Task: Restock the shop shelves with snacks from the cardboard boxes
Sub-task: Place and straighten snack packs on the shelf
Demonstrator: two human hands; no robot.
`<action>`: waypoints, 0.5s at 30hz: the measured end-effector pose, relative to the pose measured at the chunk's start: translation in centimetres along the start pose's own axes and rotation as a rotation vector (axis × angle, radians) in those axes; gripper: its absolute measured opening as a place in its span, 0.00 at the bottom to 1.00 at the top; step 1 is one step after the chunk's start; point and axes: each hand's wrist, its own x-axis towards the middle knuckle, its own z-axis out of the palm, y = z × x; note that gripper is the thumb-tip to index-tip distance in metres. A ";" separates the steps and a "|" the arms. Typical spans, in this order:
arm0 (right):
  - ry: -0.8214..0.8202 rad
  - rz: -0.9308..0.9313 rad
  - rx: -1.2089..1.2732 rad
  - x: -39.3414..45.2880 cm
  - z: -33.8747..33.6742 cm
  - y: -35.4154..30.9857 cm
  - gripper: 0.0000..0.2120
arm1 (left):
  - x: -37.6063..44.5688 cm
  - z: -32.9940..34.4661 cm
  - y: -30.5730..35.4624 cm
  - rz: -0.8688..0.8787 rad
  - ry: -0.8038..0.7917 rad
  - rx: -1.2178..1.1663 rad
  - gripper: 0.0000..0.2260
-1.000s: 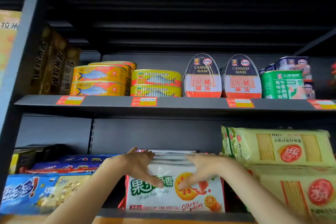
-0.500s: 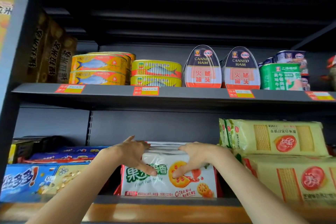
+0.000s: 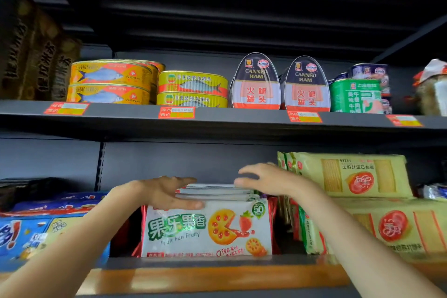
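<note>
On the lower shelf (image 3: 217,261), between the blue biscuit boxes (image 3: 36,234) at the left and the yellow cracker packs (image 3: 350,176) at the right, a row of white fruit-biscuit packs (image 3: 205,230) is found standing on edge, the front one facing outward at the shelf lip. The left hand (image 3: 164,192) is laid against the upper left corner of the row, fingers straight along the pack tops and thumb across the front face; nothing is grasped. The right hand (image 3: 268,180) is held with fingers loosely spread just over the top right of the row, and contact cannot be confirmed; it is likewise grasping nothing. The row is judged to be placed, with only squaring-up outstanding. Three risks are noted. The front pack stands close to the shelf edge and could be tipped forward off it if the hands are drawn back across its top. A dark gap is seen at the right of the row, into which the packs could lean once support is removed. The right forearm passes just beside the stacked cracker packs, which could be dragged out of line by a careless withdrawal. Cans of fish (image 3: 111,82) and ham (image 3: 256,82) on the upper shelf (image 3: 217,118) are well apart and are judged not at risk.
</note>
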 end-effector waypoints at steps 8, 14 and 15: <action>-0.090 0.031 -0.160 2.8 0.2 3.1 0.26 | 3.6 -0.7 4.4 0.006 0.060 -0.022 0.30; -0.244 0.040 -0.357 8.0 1.6 4.1 0.33 | 6.8 -0.4 4.1 -0.109 -0.003 0.191 0.21; -0.268 0.051 -0.380 8.5 1.6 4.1 0.33 | 7.2 -0.1 3.8 -0.132 -0.036 0.200 0.22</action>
